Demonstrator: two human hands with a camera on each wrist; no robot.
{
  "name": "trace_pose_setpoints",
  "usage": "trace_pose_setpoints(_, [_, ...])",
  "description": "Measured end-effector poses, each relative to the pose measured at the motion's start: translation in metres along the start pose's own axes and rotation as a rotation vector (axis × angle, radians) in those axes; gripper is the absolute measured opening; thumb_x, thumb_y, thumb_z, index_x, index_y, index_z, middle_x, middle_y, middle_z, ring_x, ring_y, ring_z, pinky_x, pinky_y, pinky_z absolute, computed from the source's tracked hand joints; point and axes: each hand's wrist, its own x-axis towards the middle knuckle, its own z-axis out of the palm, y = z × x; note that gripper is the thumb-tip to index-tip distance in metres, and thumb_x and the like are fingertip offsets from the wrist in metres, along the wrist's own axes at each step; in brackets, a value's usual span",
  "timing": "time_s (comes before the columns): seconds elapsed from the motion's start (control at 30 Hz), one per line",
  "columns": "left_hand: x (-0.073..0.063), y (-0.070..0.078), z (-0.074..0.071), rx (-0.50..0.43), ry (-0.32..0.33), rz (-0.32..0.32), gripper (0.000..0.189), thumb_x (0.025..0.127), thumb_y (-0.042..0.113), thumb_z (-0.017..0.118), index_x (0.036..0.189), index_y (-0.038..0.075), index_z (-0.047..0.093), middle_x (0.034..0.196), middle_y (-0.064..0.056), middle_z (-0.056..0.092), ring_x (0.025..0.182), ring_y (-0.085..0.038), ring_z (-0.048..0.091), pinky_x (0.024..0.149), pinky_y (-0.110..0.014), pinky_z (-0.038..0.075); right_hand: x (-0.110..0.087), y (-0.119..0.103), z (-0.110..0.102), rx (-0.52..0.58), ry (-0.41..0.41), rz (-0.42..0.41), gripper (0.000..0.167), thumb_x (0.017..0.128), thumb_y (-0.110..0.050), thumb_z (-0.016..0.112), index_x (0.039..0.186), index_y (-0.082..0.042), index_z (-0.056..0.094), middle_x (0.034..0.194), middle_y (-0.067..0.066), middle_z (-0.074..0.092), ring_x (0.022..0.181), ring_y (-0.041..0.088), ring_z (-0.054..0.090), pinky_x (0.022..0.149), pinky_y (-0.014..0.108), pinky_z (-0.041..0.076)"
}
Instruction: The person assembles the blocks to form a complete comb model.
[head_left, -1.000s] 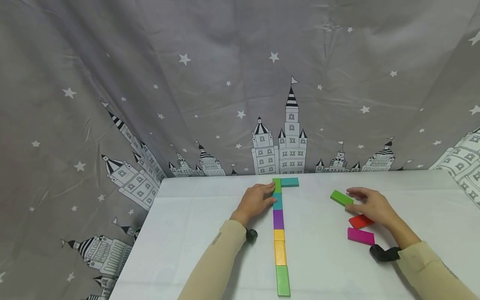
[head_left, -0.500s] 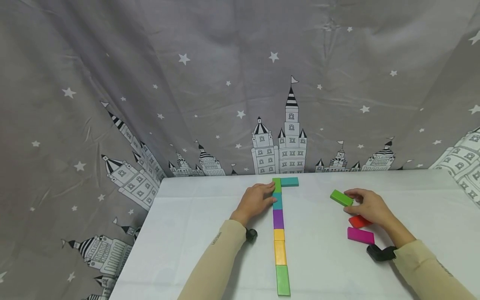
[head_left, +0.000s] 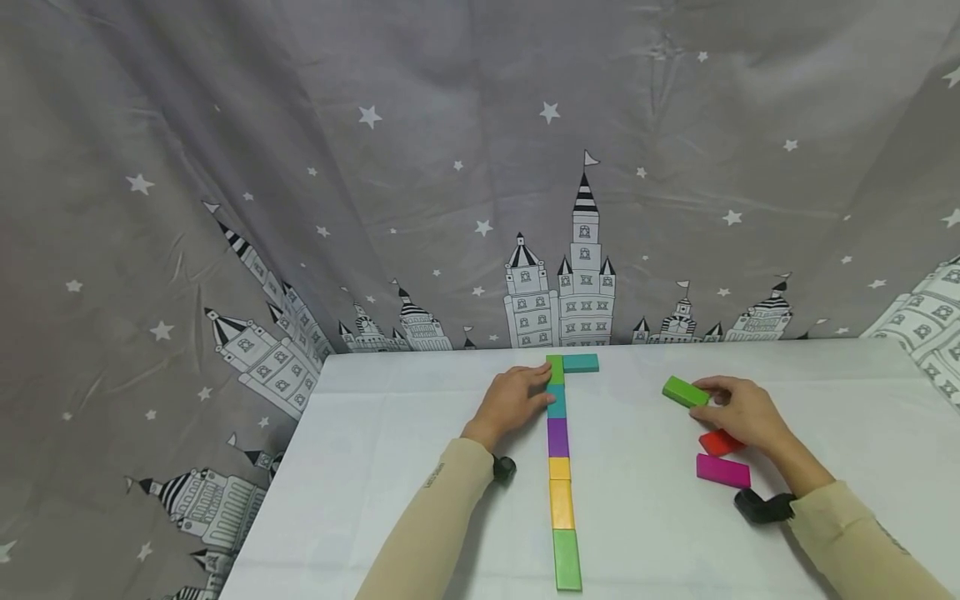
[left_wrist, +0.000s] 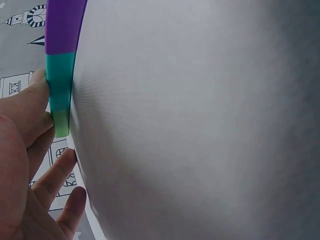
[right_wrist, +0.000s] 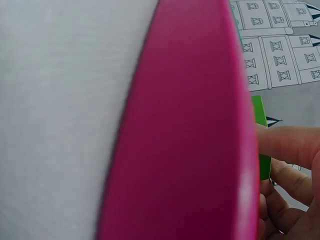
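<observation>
My right hand (head_left: 742,412) pinches the right end of a bright green block (head_left: 684,392) between thumb and fingers. In the right wrist view, that green block (right_wrist: 261,112) shows partly behind a magenta block. A red block (head_left: 720,442) lies partly under my right hand, and the magenta block (head_left: 723,471) lies just nearer. My left hand (head_left: 510,404) rests beside the far end of a row of blocks, its fingertips touching a green block (head_left: 555,368) and its thumb at a teal block (head_left: 556,400). The left wrist view shows the thumb (left_wrist: 37,90) along that teal side.
The row continues toward me with a purple block (head_left: 558,437), a short yellow block (head_left: 559,468), a longer yellow block (head_left: 562,504) and a light green block (head_left: 567,560). Another teal block (head_left: 581,363) juts right from its far end. A grey curtain (head_left: 420,167) hangs behind the white table (head_left: 637,517).
My right hand has shifted slightly left, and its thumb and fingers have closed on the end of the green block. The left hand and the row stay as they were.
</observation>
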Motion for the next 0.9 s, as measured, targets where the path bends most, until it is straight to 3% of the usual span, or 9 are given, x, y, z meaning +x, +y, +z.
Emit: trace_pose_setpoints(0.9, [0.001,-0.002,0.002,0.017,0.012,0.011,0.054,0.096,0.039,0.067,0.144,0.018,0.055,0.152,0.011,0.048,0.138,-0.019,0.046,0.117,-0.044,0.035,0.006,-0.033,-0.003,0.065,0.02,-0.093,0.046,0.088,-0.018,0.075,0.131,-0.003,0.066,0.128,0.029,0.058,0.111,0.045,0.054,0.078,0.053,0.051])
